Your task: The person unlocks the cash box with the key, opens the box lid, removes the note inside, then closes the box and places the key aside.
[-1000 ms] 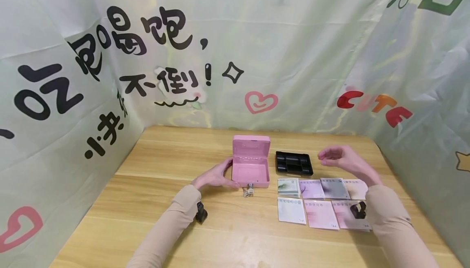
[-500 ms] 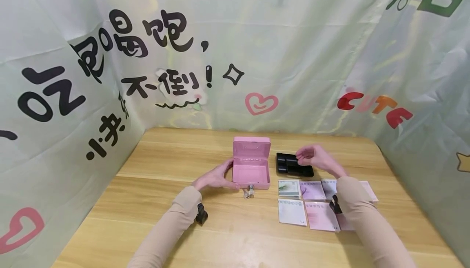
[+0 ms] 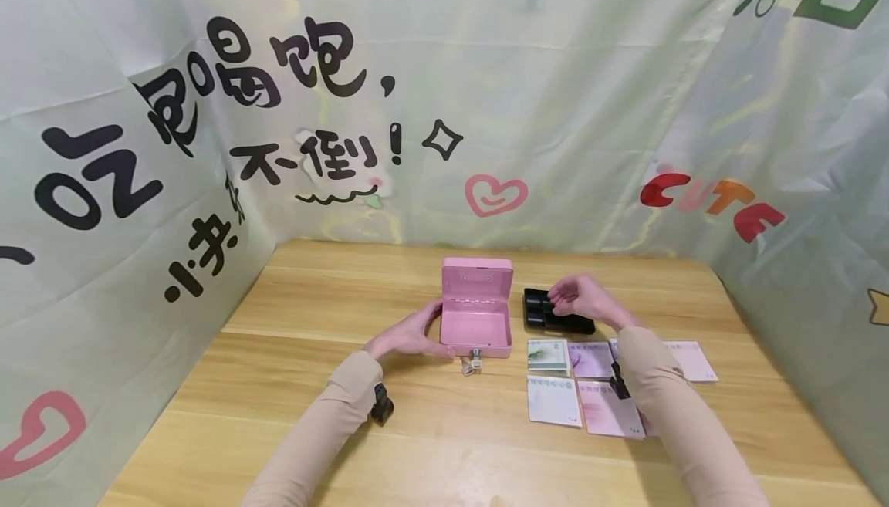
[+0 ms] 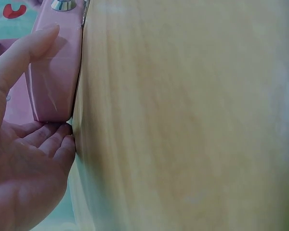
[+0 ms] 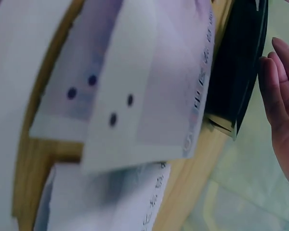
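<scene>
A pink cash box [image 3: 476, 327] stands on the table with its lid raised and its inside bare. A small bunch of keys [image 3: 471, 365] hangs at its front lock. My left hand [image 3: 411, 336] holds the box by its front left corner. In the left wrist view the thumb [image 4: 41, 41] lies on the front face and the fingers [image 4: 50, 139] touch the side. Right of the box is a black compartment tray [image 3: 535, 310]. Over it hovers my right hand [image 3: 586, 300], fingers loosely bent and partly covering it. I see nothing clearly held there.
Two rows of banknotes [image 3: 552, 400] lie in front of the tray, partly hidden under the right forearm. A printed cloth [image 3: 556, 144] rises behind and beside the wooden table [image 3: 444, 445].
My right hand has moved left from beyond the tray to above it, its forearm now covering some of the banknotes. The left hand and the cash box have stayed put.
</scene>
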`<state>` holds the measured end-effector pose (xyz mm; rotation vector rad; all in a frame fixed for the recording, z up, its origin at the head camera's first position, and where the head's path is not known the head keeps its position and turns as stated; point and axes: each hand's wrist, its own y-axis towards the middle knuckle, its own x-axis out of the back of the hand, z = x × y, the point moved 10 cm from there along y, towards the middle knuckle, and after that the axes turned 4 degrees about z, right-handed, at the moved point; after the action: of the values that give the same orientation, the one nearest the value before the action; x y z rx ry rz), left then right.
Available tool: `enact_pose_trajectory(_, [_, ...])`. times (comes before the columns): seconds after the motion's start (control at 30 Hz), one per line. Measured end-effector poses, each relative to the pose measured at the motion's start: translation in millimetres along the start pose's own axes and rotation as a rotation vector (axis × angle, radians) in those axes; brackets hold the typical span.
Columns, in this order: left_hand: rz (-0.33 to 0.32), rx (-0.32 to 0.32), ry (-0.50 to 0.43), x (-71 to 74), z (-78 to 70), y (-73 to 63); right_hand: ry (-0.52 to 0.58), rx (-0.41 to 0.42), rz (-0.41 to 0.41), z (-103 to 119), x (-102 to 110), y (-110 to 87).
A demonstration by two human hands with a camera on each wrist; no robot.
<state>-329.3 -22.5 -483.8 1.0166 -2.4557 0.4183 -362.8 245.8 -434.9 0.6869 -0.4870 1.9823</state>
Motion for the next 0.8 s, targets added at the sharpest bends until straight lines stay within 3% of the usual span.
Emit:
enact_pose_trajectory(0.33, [0.002, -0.008, -0.012, -0.4, -1.5, -0.2, -0.047, -0.013, 0.003, -11.8, -6.5, 8.6])
enact_pose_trajectory(0.8, [0.006, -0.031, -0.006, -0.4, -3.6, 0.1, -0.065, -0.024, 0.032, -11.0, -10.6, 7.8])
